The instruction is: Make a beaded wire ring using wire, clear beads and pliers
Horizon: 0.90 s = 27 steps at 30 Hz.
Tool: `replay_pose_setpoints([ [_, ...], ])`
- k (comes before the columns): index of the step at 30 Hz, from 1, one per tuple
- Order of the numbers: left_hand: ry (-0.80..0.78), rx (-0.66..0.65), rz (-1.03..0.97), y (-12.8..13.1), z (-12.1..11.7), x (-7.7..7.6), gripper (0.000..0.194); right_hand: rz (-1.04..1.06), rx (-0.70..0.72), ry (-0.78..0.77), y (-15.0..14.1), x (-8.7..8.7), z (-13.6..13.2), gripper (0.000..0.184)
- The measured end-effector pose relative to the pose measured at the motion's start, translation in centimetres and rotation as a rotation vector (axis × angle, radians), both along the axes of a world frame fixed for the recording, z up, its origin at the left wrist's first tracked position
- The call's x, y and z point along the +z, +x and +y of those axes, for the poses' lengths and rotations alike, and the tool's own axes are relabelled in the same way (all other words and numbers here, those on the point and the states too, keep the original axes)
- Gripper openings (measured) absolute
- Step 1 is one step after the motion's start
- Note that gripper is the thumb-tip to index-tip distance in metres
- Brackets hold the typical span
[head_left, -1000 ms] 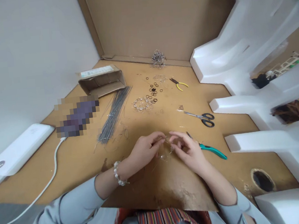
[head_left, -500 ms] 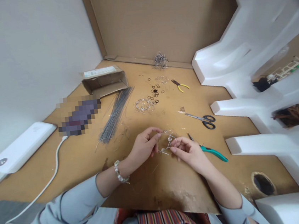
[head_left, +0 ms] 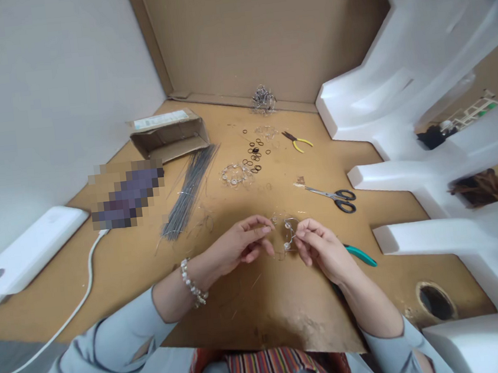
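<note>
A thin wire ring with clear beads (head_left: 287, 246) is up in front of me, above the brown tabletop. My right hand (head_left: 322, 247) pinches its right side between thumb and fingertips. To the left of the ring is my left hand (head_left: 246, 241), fingers apart and curved toward it; no grip on the wire shows. Green-handled pliers (head_left: 361, 255) lie beside my right hand, which partly hides them. Farther back on the table are a finished-looking beaded wire ring (head_left: 235, 175) and several small dark rings (head_left: 255, 156).
Scissors (head_left: 337, 197) and yellow-handled pliers (head_left: 297, 140) lie to the right. On the left are a bundle of grey wires (head_left: 190, 194), an open cardboard box (head_left: 168, 138) and a white power bank (head_left: 33, 248) with its cable. White foam (head_left: 414, 237) borders the right side.
My left hand's fingers have parted from the beaded ring. My right hand has shifted slightly right with the ring, now covering more of the green-handled pliers. The whole view has shifted a little.
</note>
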<state>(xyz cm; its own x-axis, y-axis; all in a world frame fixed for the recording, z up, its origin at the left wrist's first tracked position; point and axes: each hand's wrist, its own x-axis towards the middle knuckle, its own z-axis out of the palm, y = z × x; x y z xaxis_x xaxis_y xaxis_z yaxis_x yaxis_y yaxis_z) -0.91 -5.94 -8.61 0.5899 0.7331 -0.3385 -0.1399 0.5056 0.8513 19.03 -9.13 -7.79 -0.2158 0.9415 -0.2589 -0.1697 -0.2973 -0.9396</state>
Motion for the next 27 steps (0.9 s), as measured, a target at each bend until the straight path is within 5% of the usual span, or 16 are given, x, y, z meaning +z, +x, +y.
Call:
replay_pose_setpoints([
  [10,0.173,-0.116,0.020,0.30,-0.62,0.54,0.024,-0.223,-0.095,0.238,0.21,-0.34,-0.20,0.012],
  [27,0.145,-0.070,-0.055,0.32,-0.53,-0.33,0.024,-0.046,-0.100,0.074,0.77,-0.67,0.49,0.020],
])
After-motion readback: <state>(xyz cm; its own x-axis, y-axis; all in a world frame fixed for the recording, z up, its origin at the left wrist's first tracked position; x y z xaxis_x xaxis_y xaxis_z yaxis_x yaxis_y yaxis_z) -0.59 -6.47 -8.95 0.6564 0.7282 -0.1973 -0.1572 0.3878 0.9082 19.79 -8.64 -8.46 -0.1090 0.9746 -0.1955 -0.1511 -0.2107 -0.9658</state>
